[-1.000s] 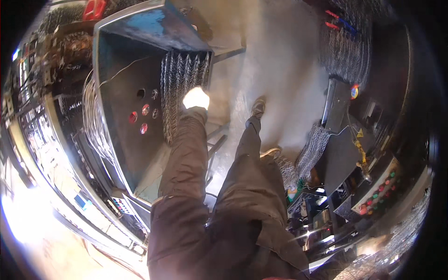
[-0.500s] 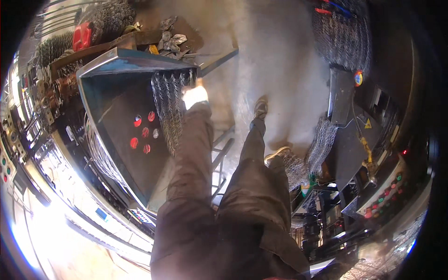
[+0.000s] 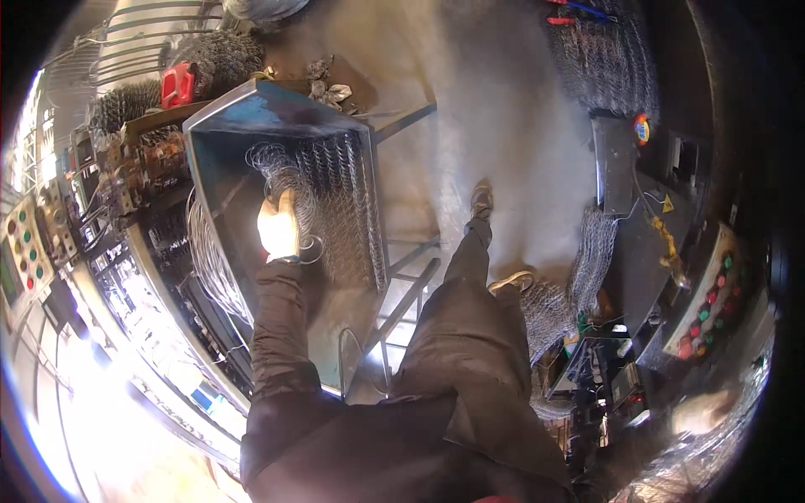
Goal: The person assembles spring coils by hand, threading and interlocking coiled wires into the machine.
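Chain-link mesh (image 3: 345,220) lies right of the left hand (image 3: 278,230) (fingers glare-hidden, cannot tell), lengthwise along the metal trough (image 3: 260,113)'s right edge.

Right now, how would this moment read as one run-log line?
left hand: at looped wire, grip lost in glare | right hand: not discernible | wire mesh: inside blue-walled metal tray | red canister: beyond tray

Silver-grey zigzag wire mesh (image 3: 342,210) left of centre, blue-walled tray (image 3: 251,111), red canister (image 3: 178,85) at upper left, dark brown sleeve (image 3: 283,323), beige panel (image 3: 701,285) at right dotted with red and green buttons (image 3: 711,298)
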Demonstrator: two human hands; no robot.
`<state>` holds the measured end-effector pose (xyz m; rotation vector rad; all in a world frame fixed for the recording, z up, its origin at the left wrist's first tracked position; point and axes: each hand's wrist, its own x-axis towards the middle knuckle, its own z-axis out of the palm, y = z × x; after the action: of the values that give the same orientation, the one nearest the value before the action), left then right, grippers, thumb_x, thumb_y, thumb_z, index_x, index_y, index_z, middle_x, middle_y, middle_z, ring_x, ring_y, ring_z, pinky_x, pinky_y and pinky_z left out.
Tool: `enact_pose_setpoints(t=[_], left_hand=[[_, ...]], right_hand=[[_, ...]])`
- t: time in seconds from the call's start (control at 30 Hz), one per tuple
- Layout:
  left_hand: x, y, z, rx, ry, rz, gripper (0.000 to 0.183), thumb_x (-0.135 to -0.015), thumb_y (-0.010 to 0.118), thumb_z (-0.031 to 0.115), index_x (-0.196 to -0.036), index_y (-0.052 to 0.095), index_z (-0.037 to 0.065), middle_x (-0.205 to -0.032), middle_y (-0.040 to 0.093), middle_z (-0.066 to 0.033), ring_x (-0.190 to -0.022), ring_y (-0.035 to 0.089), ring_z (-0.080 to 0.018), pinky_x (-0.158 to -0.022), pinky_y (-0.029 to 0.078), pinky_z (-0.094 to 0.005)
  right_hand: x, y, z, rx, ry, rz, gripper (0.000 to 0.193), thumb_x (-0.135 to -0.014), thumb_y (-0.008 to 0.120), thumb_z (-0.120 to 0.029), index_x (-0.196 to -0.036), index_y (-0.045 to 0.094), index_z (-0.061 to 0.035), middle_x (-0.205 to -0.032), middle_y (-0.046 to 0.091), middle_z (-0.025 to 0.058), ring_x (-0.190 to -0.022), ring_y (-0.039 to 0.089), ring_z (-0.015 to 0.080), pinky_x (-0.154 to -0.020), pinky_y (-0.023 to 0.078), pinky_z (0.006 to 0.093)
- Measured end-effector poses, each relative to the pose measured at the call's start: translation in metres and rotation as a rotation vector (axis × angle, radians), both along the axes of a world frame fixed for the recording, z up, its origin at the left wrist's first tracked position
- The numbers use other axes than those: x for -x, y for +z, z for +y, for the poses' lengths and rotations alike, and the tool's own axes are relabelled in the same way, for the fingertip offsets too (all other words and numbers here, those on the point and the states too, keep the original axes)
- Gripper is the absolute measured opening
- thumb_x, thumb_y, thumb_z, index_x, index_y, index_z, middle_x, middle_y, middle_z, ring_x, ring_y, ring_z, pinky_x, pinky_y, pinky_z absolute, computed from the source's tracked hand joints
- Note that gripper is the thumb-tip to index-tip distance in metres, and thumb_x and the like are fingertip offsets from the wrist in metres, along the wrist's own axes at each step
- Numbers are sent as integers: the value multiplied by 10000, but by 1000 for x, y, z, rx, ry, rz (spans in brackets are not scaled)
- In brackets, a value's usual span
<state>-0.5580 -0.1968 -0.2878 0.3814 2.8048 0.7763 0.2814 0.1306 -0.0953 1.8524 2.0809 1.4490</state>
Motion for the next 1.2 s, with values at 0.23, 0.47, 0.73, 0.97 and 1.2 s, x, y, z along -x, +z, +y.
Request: enact_pose_setpoints(t=[0.23,0.47,0.73,0.97,1.2], left_hand=[[-46,62,-29,320,-281,75,312,-968,654,257,-1056,724,-34,-884,754,-154,-827,725,-230,-759,535,-365],[-150,83,-12,-448,-184,-639,364,-1039,581,287,-1103,714,-45,-1060,728,-116,-950,663,-215,-892,508,-349],[-441,195,45,-737,-100,-1540,390,-1079,525,334,-1199,641,-19,-1156,689,-116,-1031,658,-231,-941,527,-375],[-582,262,58,-393,-755,-1428,400,-1036,575,327,-1156,668,-43,-1013,703,-82,-912,657,-183,-834,529,-331],[-668,311,77,284,-1943,-904,392,-984,692,277,-1221,659,-34,-1052,736,-104,-941,642,-152,-876,526,-333]], right_hand=[[58,8,-37,136,274,405,286,-1010,526,20,-1269,645,35,-1247,700,171,-1070,707,253,-945,575,340],[114,-17,-173,510,280,1399,387,-1023,511,-253,-1246,662,25,-1217,708,165,-1026,700,274,-896,561,392],[153,-1,-282,813,668,1173,389,-773,786,-214,-1138,691,-118,-1274,641,99,-1227,585,342,-1022,489,458],[-10,26,-383,942,632,1836,175,-887,722,-184,-982,707,-38,-1124,705,160,-1019,683,321,-894,543,411],[-50,67,-368,-187,229,1417,266,-887,650,-189,-1102,700,-39,-1205,665,183,-1113,631,384,-966,507,469]])
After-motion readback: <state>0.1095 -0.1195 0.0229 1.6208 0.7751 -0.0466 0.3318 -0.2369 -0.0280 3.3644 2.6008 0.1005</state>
